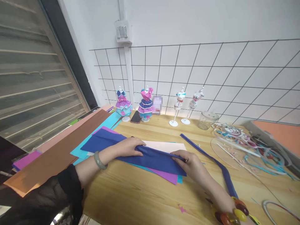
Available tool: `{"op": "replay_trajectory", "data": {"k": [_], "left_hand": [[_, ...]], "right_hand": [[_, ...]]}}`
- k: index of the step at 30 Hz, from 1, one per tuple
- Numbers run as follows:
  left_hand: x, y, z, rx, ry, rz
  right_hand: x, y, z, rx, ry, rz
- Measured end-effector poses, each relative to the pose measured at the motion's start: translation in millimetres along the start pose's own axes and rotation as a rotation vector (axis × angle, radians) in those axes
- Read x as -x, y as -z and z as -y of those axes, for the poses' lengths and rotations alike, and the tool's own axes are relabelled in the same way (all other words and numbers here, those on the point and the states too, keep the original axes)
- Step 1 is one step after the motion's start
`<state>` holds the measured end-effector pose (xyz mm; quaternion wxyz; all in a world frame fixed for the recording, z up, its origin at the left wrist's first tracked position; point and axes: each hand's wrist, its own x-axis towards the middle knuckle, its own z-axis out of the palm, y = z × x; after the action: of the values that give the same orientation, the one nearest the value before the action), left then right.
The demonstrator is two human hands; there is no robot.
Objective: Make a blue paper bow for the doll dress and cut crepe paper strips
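Wood tbl [131, 200] stood vs. a white wall w/ a black wire grid [200, 66]. Mid-tbl lay a dk blue sheet [152, 160], atop a purple sheet [172, 179] & other colored sheets. L hand [132, 147] pinched its far edge btwn thumb & fingers; R hand [187, 161] gripped that edge nr the right end. At the far side stood 2 dressed mini forms [145, 106] on the left, w/ a phone [135, 117] btwn, & 2 mostly white forms [180, 102] farther right, nr a glass jar [207, 120]. A blue strip [219, 164] ran right of R hand; a brown sheet [58, 150] lay left.
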<state>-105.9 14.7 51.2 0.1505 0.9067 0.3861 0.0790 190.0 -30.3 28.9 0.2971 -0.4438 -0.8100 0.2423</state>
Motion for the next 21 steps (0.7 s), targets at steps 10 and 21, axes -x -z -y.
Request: {"op": "replay_trajectory", "data": {"k": [10, 21], "left_hand": [[40, 39.1, 47, 0.105, 0.197, 0.207], [34, 78.2, 30, -0.419, 0.088, -0.160]], "right_hand": [[0, 3, -3, -0.106, -0.052, -0.053], [-1, 9, -21, 0.007, -0.053, -0.299]]}}
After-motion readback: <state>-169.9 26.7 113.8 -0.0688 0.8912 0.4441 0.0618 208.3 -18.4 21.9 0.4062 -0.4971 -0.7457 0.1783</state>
